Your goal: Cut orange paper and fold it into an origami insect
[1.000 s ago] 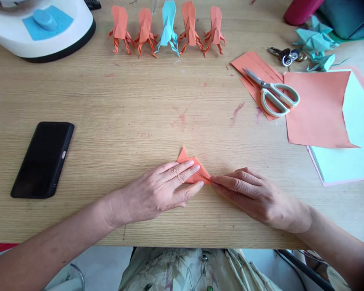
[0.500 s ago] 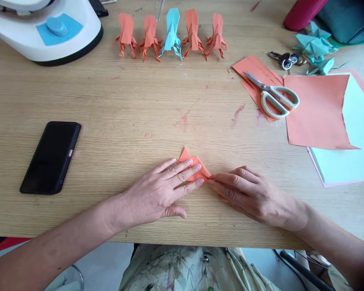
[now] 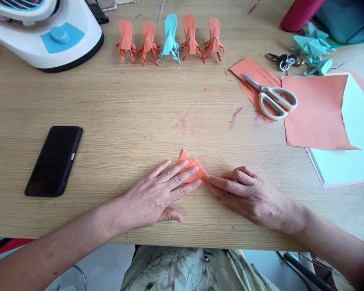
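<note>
A small folded orange paper lies on the wooden table in front of me, one pointed tip sticking up at its far left. My left hand rests flat across it, fingers spread and pressing it down, thumb held apart. At the paper's right corner, my right hand pinches the edge with its fingertips; its thumb is mostly hidden beneath the fingers. The left fingers cover part of the paper's near side.
Several orange origami figures and a blue one stand along the back. A black phone lies left, below a white-and-blue appliance. Scissors, orange sheets, keys and teal folded figures are at right.
The view has shifted slightly. My right fingertips have pressed in at the corner, where the dark gap between the paper layers now looks flatter. The left hand stays flat on the paper.
</note>
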The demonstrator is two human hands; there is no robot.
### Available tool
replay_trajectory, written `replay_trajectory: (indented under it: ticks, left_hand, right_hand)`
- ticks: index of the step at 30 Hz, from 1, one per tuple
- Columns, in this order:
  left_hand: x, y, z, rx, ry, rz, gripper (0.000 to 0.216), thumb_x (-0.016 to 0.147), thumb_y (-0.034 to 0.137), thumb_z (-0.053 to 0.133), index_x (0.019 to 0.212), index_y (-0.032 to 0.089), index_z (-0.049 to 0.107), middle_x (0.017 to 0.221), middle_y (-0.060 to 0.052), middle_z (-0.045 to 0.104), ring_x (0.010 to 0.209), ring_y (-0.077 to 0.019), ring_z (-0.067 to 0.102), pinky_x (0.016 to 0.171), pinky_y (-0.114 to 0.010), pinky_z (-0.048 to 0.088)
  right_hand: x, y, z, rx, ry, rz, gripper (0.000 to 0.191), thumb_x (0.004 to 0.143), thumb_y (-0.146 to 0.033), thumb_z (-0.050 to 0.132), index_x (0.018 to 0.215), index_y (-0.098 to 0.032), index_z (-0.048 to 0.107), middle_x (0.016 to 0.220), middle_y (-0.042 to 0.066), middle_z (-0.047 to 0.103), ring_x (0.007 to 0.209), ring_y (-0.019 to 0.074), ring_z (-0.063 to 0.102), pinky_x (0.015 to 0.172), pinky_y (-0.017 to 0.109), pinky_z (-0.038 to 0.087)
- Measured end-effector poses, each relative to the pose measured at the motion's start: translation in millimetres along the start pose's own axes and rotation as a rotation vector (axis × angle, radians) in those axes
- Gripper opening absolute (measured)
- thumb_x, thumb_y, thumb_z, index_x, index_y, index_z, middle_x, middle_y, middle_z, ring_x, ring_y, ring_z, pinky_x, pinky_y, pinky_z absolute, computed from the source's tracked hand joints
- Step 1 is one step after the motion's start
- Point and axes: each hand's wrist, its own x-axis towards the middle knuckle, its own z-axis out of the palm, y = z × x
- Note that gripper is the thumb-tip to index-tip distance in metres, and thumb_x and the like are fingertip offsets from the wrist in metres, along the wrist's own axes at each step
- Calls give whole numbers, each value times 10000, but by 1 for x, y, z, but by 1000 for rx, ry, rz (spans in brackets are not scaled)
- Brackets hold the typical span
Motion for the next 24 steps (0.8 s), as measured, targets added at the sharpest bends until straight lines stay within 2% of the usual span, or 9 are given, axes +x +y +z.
replay_trajectory:
  ticks: [7,12,19,24]
  left_hand:
    - [-1,2,1,12,-15,-12,915,897,659,537,1596,203,162,1680,-84,103,1550,-317,63,1236,-511,103]
    - [-1,5,1,41,-22,-24,924,898,663,529,1597,186,158,1680,-87,84,1550,-319,58,1235,-508,81]
    - [-1,6,1,43,-1,-29,880,923,658,483,1596,184,172,1676,-99,119,1547,-322,86,1233,-503,105]
    - [-2,5,4,59,33,-26,872,935,677,418,1595,162,173,1673,-113,127,1548,-313,81,1234,-495,88]
  right_hand:
    - [-2,0,3,-23,-27,21,394,1015,-175,452,1392,-118,550,1491,135,518,969,227,524,815,423,440]
    - [0,-4,6,-103,-10,27,331,995,-211,514,1297,-144,631,1471,104,537,918,226,512,779,430,441]
    - [6,-13,6,-136,15,73,307,1008,-254,489,1234,-147,666,1452,90,546,884,227,482,759,434,425]
    - [6,-14,9,-119,30,101,347,1006,-262,487,1311,-170,622,1418,68,564,883,221,452,781,434,423]
